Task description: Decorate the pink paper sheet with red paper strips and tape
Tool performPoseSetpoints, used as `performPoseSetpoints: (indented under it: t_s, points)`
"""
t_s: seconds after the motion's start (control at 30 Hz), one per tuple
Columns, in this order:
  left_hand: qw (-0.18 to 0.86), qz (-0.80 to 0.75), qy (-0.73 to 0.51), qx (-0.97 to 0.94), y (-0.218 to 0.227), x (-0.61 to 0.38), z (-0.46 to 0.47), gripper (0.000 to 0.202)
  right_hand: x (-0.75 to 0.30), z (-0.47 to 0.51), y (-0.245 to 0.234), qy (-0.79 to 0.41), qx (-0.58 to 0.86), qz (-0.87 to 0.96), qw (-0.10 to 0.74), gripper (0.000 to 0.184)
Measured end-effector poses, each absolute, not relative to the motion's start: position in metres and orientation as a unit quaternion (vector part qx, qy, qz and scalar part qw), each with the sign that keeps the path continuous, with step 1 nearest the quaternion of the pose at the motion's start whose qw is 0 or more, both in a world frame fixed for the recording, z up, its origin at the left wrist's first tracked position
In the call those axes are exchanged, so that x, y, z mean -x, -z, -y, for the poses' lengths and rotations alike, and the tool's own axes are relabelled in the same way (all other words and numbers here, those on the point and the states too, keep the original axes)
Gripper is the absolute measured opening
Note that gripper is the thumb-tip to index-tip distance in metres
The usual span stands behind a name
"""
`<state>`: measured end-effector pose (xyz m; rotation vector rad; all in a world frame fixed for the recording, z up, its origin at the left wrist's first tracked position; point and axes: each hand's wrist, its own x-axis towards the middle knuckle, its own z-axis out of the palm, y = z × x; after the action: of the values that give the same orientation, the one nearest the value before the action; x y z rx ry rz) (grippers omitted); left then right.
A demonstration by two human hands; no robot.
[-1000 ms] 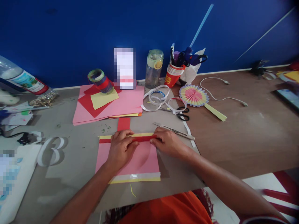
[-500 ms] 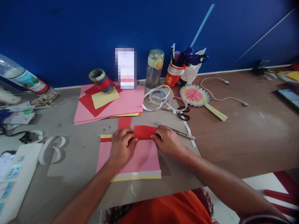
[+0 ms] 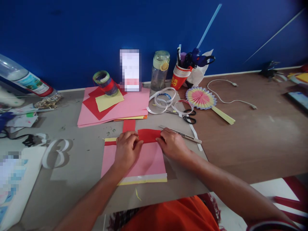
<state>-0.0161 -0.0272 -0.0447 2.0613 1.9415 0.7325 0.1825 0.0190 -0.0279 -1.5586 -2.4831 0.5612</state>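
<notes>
Between my two hands a small red paper piece [image 3: 148, 135] is held by its ends, along the far edge of a pink paper sheet [image 3: 144, 160]. My left hand [image 3: 127, 147] pinches its left end, and my right hand [image 3: 169, 141] pinches the right end. The pink sheet lies flat, with white and yellow bands along its near edge and yellow and red ones at its far left. Another red paper strip [image 3: 129, 125] lies just beyond my left hand. Close to my right hand rests a slim cutter [image 3: 190, 137].
Behind are stacked pink sheets [image 3: 113, 115], a tape roll [image 3: 106, 84], a lit phone screen [image 3: 130, 70], a clear bottle [image 3: 158, 75] and a red cup of pens [image 3: 179, 77]. White tape loops [image 3: 154, 110], black-handled scissors [image 3: 190, 120] and a paper fan [image 3: 201, 98] lie at right.
Almost nothing differs. The view has shifted slightly, and both hands keep the same hold on the red paper.
</notes>
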Motion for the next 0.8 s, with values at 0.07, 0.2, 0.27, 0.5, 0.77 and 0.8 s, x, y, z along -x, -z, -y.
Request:
performPoseSetpoints:
  t_s: [0.07,0.2,0.27,0.5,0.77,0.8]
  points:
    - [0.106,-0.66,-0.245,-0.702,0.0445,0.0158,0.0272,0.014,-0.1819,-0.0189,0.0269,-0.184,0.522,0.83,0.07,0.015]
    - [0.103,-0.657,-0.241,-0.707,0.0436,0.0149,0.0267,0.014,-0.1814,-0.0185,0.0268,-0.179,0.521,0.832,0.064,0.015]
    - [0.101,-0.657,-0.24,-0.708,0.0431,0.0143,0.0263,0.014,-0.1813,-0.0183,0.0274,-0.175,0.52,0.833,0.063,0.015]
    - [0.088,-0.655,-0.227,-0.715,0.042,0.0135,0.025,0.015,-0.1805,-0.0182,0.0273,-0.175,0.526,0.831,0.053,0.017]
    - [0.106,-0.659,-0.236,-0.706,0.0448,0.0162,0.0195,0.015,-0.1784,-0.0188,0.024,-0.178,0.534,0.826,0.034,0.018]
    - [0.114,-0.658,-0.241,-0.704,0.0446,0.0172,0.0184,0.015,-0.1783,-0.019,0.0241,-0.179,0.535,0.825,0.032,0.018]
